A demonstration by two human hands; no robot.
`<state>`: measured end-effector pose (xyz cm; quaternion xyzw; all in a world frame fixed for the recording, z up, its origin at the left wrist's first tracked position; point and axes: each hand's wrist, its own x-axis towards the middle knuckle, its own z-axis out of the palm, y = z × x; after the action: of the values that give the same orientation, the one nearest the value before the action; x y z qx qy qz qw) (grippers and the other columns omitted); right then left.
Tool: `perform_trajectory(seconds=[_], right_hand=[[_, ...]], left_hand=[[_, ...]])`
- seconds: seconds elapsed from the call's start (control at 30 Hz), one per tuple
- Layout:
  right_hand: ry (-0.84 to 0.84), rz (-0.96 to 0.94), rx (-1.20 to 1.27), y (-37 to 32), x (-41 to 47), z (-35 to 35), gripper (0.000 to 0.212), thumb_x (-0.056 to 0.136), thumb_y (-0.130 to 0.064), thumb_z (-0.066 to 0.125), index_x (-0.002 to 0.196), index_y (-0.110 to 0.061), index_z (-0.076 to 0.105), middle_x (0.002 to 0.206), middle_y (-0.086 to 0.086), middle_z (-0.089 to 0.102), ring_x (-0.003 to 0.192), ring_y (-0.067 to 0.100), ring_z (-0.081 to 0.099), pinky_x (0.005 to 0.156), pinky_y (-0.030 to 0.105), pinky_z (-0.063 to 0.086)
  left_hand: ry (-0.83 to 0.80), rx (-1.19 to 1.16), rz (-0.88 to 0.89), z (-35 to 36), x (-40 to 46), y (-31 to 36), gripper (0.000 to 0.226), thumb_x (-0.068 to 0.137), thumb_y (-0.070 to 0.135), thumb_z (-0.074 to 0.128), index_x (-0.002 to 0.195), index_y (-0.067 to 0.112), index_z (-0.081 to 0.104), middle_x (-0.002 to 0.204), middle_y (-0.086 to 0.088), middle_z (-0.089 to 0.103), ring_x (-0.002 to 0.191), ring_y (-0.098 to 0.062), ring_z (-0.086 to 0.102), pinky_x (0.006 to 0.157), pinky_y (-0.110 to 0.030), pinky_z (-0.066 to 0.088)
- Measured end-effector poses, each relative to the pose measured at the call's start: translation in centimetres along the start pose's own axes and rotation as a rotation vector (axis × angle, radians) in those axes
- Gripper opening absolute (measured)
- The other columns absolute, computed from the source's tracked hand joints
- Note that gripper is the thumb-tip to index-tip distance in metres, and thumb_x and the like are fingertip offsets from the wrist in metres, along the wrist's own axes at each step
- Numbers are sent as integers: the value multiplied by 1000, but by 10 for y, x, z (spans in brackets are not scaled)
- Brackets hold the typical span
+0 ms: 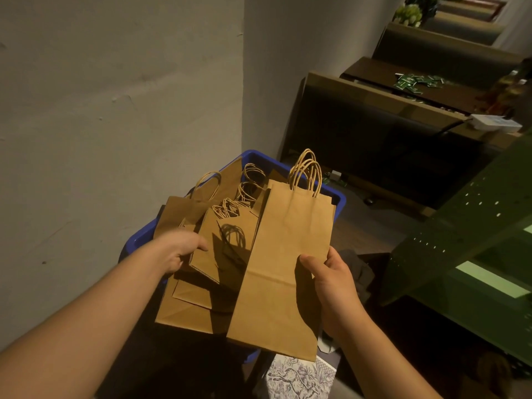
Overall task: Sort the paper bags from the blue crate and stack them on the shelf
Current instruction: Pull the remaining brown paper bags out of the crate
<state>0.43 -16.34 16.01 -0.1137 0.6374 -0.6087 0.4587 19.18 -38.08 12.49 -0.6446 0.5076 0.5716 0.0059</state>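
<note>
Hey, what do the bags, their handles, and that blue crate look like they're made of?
The tall bag that the right hand holds looks like matte brown kraft paper: flat colour, sharp fold creases. Its handles look like twisted paper cord, thin stiff tan loops. The blue crate seems to be moulded plastic, with a smooth, uniformly coloured, rounded rim, though dim light leaves that open.

You've got tall brown paper bag [283,260] flat, twisted handles pointing away, lifted over blue crate [339,198], right-hand side. Smaller bag [221,249] lies tilted just left of it, w/ handle shadow across its face. More flat brown bags [184,312] piled beneath in crate, overlapping, handles toward far end. Green perforated shelf [472,226] stands to right of crate.
</note>
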Motion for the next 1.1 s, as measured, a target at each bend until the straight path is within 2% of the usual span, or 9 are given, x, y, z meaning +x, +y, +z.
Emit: perform_trajectory(seconds=[0.1, 0.3, 0.47, 0.63, 0.77, 0.8, 0.9, 1.03, 1.1], right_hand=[[3, 15, 42, 0, 0, 0, 24, 98, -9, 61, 120, -20, 62, 103, 4, 78, 95, 27, 75, 86, 44, 58], [-1, 58, 116, 0, 0, 6, 27, 99, -11, 59, 125, -18, 63, 112, 8, 75, 104, 30, 71, 98, 47, 54], [-82, 65, 259, 0, -5, 10, 38, 93, -24, 64, 130, -12, 60, 117, 15, 74, 109, 37, 71, 101, 57, 52], [-168, 25, 297, -5, -6, 14, 48, 88, -21, 66, 135, -11, 57, 124, 17, 71, 114, 39, 68, 103, 58, 50], [-198, -6, 302, -7, -6, 19, 47, 88, -19, 65, 134, -11, 57, 125, 15, 71, 116, 36, 68, 107, 61, 44], [-199, -15, 296, -7, -6, 19, 45, 90, -18, 63, 134, -12, 58, 125, 14, 71, 116, 36, 68, 108, 61, 44], [-169, -48, 233, -8, -8, 17, 36, 94, -16, 60, 131, -13, 60, 124, 12, 72, 116, 35, 68, 109, 60, 44], [-101, -76, 148, -10, -11, 13, 27, 98, -16, 59, 126, -17, 63, 116, 8, 75, 110, 32, 70, 107, 59, 47], [-73, -89, 131, -10, -12, 11, 28, 99, -17, 60, 126, -18, 63, 116, 7, 76, 108, 32, 71, 105, 59, 48]], left_hand=[[-18, -39, 39, -9, -17, 0, 26, 96, 11, 68, 119, 10, 57, 112, -22, 68, 99, -38, 70, 84, -49, 61], [-44, -48, 129, -24, -53, -15, 36, 96, 12, 65, 129, 17, 52, 115, -20, 66, 97, -38, 72, 74, -48, 62], [-162, -194, 256, -31, -86, -26, 36, 95, 9, 66, 129, 20, 60, 113, -15, 75, 102, -37, 74, 89, -59, 59], [-188, -265, 403, -21, -113, -21, 44, 90, 5, 70, 132, 19, 62, 115, -8, 77, 109, -29, 73, 103, -58, 52], [-163, -293, 510, -5, -126, -14, 52, 89, 3, 70, 132, 28, 59, 121, 13, 74, 116, -6, 68, 114, -47, 43], [-145, -298, 529, 0, -129, -12, 60, 90, 3, 70, 141, 30, 52, 129, 20, 68, 123, 0, 61, 117, -43, 38], [-120, -291, 558, 11, -131, -8, 92, 92, 4, 69, 163, 25, 15, 163, 10, 33, 151, -13, 27, 122, -41, 22], [-184, -340, 572, 22, -128, -7, 83, 93, 9, 64, 162, 26, 20, 158, 9, 42, 145, -12, 39, 120, -36, 30], [-208, -381, 590, 30, -129, -6, 89, 89, 16, 65, 164, 25, 18, 164, 4, 35, 151, -18, 32, 123, -40, 23]])
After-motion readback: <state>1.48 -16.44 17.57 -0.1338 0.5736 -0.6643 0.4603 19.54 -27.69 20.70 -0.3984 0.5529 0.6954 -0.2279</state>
